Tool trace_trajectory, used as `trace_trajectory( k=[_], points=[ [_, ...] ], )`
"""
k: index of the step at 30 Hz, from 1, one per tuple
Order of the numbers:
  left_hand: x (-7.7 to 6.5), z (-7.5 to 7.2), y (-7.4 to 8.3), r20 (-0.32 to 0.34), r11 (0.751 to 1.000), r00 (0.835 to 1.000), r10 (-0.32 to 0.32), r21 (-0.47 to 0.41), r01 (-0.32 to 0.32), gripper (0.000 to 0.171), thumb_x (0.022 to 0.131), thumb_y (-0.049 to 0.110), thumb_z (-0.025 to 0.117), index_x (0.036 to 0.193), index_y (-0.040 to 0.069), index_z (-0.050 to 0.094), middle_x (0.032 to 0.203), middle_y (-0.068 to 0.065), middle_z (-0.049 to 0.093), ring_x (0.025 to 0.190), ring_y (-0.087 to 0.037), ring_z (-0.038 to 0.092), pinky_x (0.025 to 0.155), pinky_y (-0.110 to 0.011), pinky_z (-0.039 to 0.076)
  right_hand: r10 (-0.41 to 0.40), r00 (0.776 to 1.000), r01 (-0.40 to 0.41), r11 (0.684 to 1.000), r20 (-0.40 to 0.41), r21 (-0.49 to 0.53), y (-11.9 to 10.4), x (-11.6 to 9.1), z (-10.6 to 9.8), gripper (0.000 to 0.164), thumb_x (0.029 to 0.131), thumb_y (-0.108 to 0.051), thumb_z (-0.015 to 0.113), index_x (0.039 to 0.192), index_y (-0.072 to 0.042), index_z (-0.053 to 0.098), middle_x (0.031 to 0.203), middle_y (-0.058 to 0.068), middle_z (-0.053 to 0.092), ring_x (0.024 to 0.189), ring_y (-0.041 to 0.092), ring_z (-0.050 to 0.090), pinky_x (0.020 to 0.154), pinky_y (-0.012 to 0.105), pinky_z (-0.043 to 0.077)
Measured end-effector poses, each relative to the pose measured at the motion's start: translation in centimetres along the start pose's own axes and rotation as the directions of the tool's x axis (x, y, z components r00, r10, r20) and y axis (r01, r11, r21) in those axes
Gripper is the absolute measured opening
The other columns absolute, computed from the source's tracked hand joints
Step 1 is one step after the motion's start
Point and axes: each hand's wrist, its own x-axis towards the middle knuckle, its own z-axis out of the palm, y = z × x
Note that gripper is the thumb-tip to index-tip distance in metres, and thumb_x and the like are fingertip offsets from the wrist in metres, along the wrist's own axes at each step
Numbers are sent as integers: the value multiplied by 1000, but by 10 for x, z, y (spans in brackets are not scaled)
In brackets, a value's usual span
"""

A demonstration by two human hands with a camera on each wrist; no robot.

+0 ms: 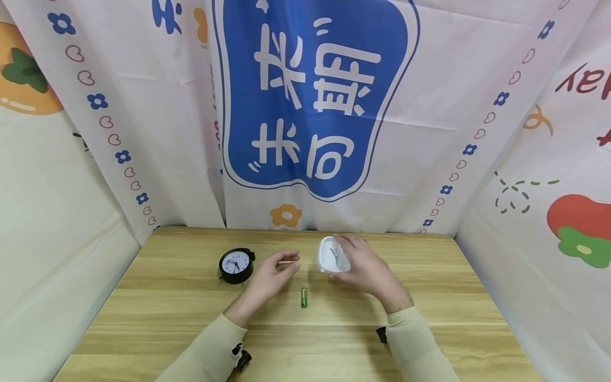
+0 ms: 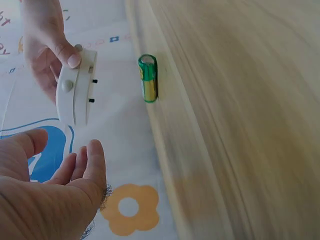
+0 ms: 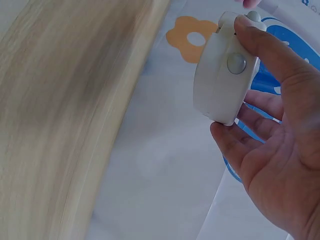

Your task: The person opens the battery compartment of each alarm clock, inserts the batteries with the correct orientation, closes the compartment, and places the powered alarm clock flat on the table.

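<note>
Right hand (image 1: pixel 373 269): grasped the white clock (image 1: pixel 327 259) between thumb and fingers.
White clock: was held clear of the table (image 1: pixel 310 350), at 1 o'clock from the green battery (image 1: pixel 304 297) in the head view.
Left hand (image 1: pixel 272 276): gripped nothing; its thumb and fingers were parted, at 10 o'clock from the battery.
Black clock (image 1: pixel 235 263): stood farther out at 10 o'clock, seen by the head view alone.
Dial of the white clock: showed in the head view only.
Black pegs (image 2: pixel 92 100): two small ones jutted from the white clock, visible only in the left wrist view.
Round knobs (image 3: pixel 236 63): two showed in each wrist view.
Count: two clocks, one battery, two hands, two pale sleeves (image 1: pixel 415 339).
Hard to make out: the white clock's markings; a small dark object (image 1: pixel 382 335) at the right sleeve.
Hidden: part of the right hand's fingers, behind the white clock in the left wrist view.
Cut off: both sleeves, at the head view's 6 o'clock edge.
</note>
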Motion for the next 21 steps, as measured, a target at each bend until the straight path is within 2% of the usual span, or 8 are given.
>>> trace_trajectory(
  k=[6,13,21],
  points=[
    [8,13,1,12,997,999,-31,-64,32,48,118,19,72,160,-4,65,155,-25,74,144,-48,74,123,-57,65,-25,1000,25,1000,-1,-12,-6,0,2,107,82,-30,111,170,-6,57,171,20,62,154,42,64,127,65,61],
    [14,29,1,78,982,993,-90,-160,102,64,115,29,77,166,-5,59,160,-28,69,145,-47,72,123,-54,65,-56,998,55,998,-17,-29,-9,-1,4,105,81,-30,111,169,-5,59,169,19,64,153,42,64,126,63,62],
    [18,41,1,132,945,985,-114,-292,149,66,116,24,75,167,-12,53,159,-33,64,137,-32,73,115,-34,68,-78,997,77,995,-19,-56,-13,-1,4,104,82,-30,111,169,-4,59,168,19,64,151,41,65,125,60,64]
  ],
)
